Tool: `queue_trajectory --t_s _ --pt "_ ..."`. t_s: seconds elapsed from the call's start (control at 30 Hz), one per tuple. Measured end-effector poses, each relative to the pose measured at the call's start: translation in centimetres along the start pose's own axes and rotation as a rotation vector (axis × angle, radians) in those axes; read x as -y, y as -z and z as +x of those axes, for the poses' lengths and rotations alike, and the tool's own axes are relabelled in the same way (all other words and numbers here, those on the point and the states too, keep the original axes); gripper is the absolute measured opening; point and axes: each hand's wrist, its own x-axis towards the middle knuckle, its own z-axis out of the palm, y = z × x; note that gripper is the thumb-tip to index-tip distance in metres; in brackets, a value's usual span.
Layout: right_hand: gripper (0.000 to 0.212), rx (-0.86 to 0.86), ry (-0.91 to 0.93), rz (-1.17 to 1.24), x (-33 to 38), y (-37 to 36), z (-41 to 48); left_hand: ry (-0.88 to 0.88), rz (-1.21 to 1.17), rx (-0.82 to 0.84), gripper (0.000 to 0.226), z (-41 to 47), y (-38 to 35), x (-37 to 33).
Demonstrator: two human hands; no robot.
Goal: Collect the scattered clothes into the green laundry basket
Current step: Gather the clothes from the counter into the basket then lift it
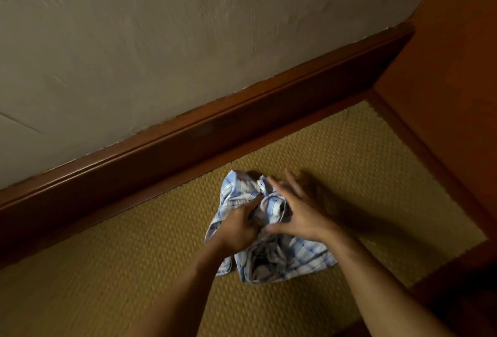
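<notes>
Plaid garment (285, 256), pale blue and white with thin darker lines, lies bunched in a heap on the woven mat (121, 261), near the middle of the view and a little toward the right, well apart from the skirting along the wall. Both hands are on it.

At far left and across the top stands a plain grey-beige wall (134, 40), streaked by motion blur. Below it a dark reddish-brown wooden baseboard (188, 148) runs on a slant from lower left to upper right, and the mat's edge meets it.

Coming in from the bottom, the bare left forearm reaches up to the left hand (238, 227), which rests on the left half of the heap with its fingers curled down into the folds, gripping a gather of the cloth. A loose flap of the fabric spreads out beyond it toward the wall, and another hangs down beside the wrist.

Just beside it, the right hand (298, 215) lies over the right half of the heap. Its fingers are straight and spread, pointing toward the wall and blurred; the thumb stretches left and touches the fabric near the left hand's knuckles. It casts a shadow on the mat to its right.

At far right, an orange-brown wooden panel (457, 94) rises from the mat's edge.
</notes>
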Motion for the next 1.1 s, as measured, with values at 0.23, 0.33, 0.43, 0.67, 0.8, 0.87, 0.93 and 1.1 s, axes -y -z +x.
queue_trajectory --t_s 0.23,0.33,0.43,0.67,0.8,0.87,0.93,1.1 --pt "0.109 -0.01 0.138 -0.326 -0.9 -4.0 -0.9 0.141 0.3 -0.461 0.079 -2.9 2.1 1.9" --pt "0.127 0.045 0.137 -0.321 -0.5 -5.0 -2.8 0.175 0.159 -0.079 0.119 -3.3 1.0 2.7" --pt "0.154 0.146 0.105 -0.355 -0.1 -5.4 -4.8 0.148 0.353 0.062 0.13 -4.2 -0.8 2.6" --pt "0.152 0.011 0.311 -0.464 1.5 -3.7 -6.4 0.023 0.562 0.025 0.097 -5.1 -4.2 3.0" --pt "0.151 0.195 0.323 -0.601 1.5 -3.9 -6.2 -0.058 0.51 -0.024 0.083 -6.0 -5.0 2.9" --pt "0.142 0.155 0.292 -0.564 0.7 -4.9 -5.6 -0.053 0.41 -0.051 0.092 -6.6 -4.9 3.1" --pt "0.125 0.082 0.254 -0.545 0.5 -5.8 -5.0 -0.045 0.314 -0.056 0.102 -7.5 -4.8 3.5" --pt "0.105 -0.007 0.272 -0.568 0.6 -6.7 -4.6 -0.01 0.092 -0.234 0.09 -12.1 -5.7 4.8"
